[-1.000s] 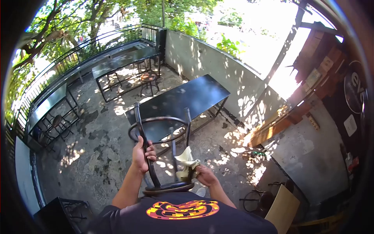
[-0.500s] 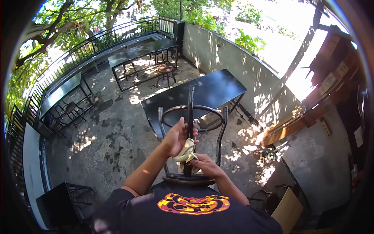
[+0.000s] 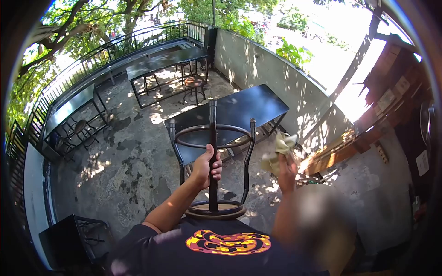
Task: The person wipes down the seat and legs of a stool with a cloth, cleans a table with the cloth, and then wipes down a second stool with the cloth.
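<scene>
An upturned stool (image 3: 247, 172) with dark metal legs and a ring brace stands against my body, its round seat lowest and its feet pointing up. My left hand (image 3: 207, 168) is wrapped around the stool's nearest leg, about halfway along. Off to the right of the stool, my right hand (image 3: 286, 171) grips a pale, crumpled cloth (image 3: 284, 143) that sticks up above the fingers. The cloth is clear of the stool and slightly smeared by motion.
A long black table (image 3: 248, 108) stands just beyond the stool. More tables (image 3: 168, 62) with stools (image 3: 193, 83) line the railing. A concrete wall (image 3: 271, 69) runs along the right, near a wooden counter (image 3: 340, 147). A blurred rounded shape (image 3: 324, 216) is close at lower right.
My right hand has pulled the cloth off the stool's leg and out to the right. My left hand has closed around the leg. The stool has shifted slightly left.
</scene>
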`<state>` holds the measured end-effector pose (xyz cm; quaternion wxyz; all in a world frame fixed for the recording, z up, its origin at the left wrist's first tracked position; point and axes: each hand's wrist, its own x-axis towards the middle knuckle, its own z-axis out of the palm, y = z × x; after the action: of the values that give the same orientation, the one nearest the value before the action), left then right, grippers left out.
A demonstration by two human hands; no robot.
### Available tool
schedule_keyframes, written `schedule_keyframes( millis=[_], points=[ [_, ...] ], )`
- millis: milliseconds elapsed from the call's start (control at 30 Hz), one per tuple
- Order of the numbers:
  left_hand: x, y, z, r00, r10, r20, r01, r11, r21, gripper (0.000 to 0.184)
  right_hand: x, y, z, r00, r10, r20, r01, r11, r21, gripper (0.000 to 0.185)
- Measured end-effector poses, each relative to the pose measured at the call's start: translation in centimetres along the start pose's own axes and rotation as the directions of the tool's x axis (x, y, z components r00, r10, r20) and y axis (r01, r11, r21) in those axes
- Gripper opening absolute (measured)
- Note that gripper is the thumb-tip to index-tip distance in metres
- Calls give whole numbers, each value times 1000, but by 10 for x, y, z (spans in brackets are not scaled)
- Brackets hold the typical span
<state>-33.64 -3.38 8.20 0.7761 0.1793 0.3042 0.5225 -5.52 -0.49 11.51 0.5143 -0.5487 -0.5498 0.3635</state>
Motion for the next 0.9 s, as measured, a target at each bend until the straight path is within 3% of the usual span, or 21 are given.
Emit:
schedule_keyframes(
  millis=[33, 133, 200, 300, 367, 433, 567, 633, 767, 867, 900],
  points=[
    [0, 0, 3, 1000, -3, 11, 3, 1000, 9, 56, 19, 32, 9, 991, -104, 88, 106, 994, -24, 43],
    [-2, -3, 10, 999, -21, 38, 20, 1000, 17, 56, 32, 96, 57, 961, -188, 205, 216, 968, -126, 44],
    [3, -8, 8, 998, -23, 61, 24, 1000, -8, 57, 4, 82, 70, 966, -52, 254, 96, 982, -163, 38],
    [-1, -1, -8, 1000, -3, 1, 3, 999, -36, 57, -29, 117, 55, 943, -38, 331, 102, 978, -179, 37],
    [-1, 0, -20, 1000, 2, -24, -3, 998, -62, 57, -63, 117, 38, 851, 242, 467, -168, 966, -194, 36],
    [1, -1, -27, 999, -31, -34, 29, 997, -65, 57, -79, 131, 29, 864, 191, 465, -205, 979, -21, 34],
    [9, -6, -7, 994, -104, -26, 103, 993, -52, 57, -48, 117, 25, 900, 155, 408, -241, 956, 169, 34],
    [11, -9, 2, 997, -71, 14, 71, 997, 2, 57, -11, 109, 17, 918, 192, 348, -212, 977, 22, 33],
    [6, -14, 24, 989, -134, 67, 129, 989, 66, 57, 50, 93, 24, 994, -4, -108, 17, 993, 115, 32],
    [11, -21, 21, 983, -152, 103, 147, 988, 48, 57, 59, 99, 29, 990, -54, -131, 89, 957, 275, 31],
    [10, -20, 17, 987, -136, 82, 133, 990, 43, 57, 52, 124, 29, 977, -200, -68, 199, 980, -22, 36]
  ],
)
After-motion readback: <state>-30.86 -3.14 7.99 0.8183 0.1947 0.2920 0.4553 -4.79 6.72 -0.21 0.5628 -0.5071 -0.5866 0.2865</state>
